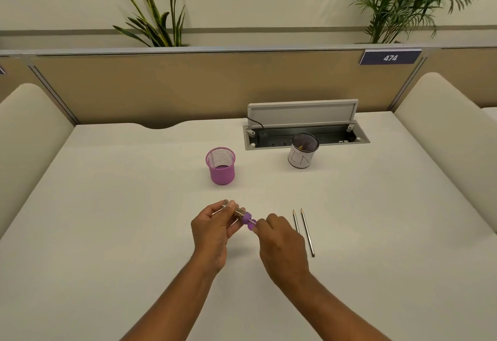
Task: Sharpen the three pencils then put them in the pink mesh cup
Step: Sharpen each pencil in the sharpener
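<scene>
A papered cup (300, 159) right of the pink mesh cup (222, 171) holds brownish bits. Nearer, the left hand (212, 230) grips a sharpener (239, 213), the right hand (282, 246) pinches a purple piece (248, 222); two pencils (307, 230) lie alongside.

pencils lying on table (107, 206): 2, lower centre-right: left pencil (295, 221), right pencil (307, 232) | pink mesh cup (221, 166): 1 | paper-wrapped mesh cup (301, 156): 1 | sharpener (245, 217): 1 | hands: 2: left hand (212, 230), right hand (282, 246) | plants: 2: upper left plant (153, 20), upper right plant (403, 4) | number plate "474" (390, 57): 1 | open cable box (304, 110): 1
</scene>
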`<state>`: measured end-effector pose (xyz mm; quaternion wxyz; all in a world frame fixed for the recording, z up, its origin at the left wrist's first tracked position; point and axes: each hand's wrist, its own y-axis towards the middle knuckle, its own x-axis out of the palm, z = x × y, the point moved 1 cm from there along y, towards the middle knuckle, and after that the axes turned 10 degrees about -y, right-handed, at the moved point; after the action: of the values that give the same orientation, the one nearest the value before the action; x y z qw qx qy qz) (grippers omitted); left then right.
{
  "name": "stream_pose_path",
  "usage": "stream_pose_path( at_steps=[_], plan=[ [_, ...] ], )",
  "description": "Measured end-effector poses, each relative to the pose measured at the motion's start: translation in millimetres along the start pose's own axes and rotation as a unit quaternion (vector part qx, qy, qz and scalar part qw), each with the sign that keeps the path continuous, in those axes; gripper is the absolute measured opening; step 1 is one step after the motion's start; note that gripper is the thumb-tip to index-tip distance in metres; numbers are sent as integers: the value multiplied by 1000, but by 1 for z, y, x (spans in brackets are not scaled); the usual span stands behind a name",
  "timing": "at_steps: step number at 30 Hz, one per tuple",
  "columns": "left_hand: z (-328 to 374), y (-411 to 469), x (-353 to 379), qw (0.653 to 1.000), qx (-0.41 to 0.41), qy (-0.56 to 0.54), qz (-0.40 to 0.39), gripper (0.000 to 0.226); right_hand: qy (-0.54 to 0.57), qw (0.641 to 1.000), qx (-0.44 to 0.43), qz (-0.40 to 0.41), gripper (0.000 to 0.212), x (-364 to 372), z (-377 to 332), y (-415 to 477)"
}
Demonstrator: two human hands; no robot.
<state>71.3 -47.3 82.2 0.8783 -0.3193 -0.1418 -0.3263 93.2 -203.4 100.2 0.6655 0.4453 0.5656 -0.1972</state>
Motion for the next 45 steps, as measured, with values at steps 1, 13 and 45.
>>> stream_pose_path(
  at_steps=[1, 13, 45],
  plan=[
    [0, 0, 0, 1000, 0, 5, 0, 22, 13, 1000, -4, 0, 24, 2, 1, 0],
    [11, 6, 6, 996, -12, 16, -87, 26, 555, 669, 359, -340, 39, -7, 9, 18],
    [8, 11, 5, 988, -86, -67, -105, 25, 685, 532, 357, -347, 43, -7, 11, 1]
  ],
)
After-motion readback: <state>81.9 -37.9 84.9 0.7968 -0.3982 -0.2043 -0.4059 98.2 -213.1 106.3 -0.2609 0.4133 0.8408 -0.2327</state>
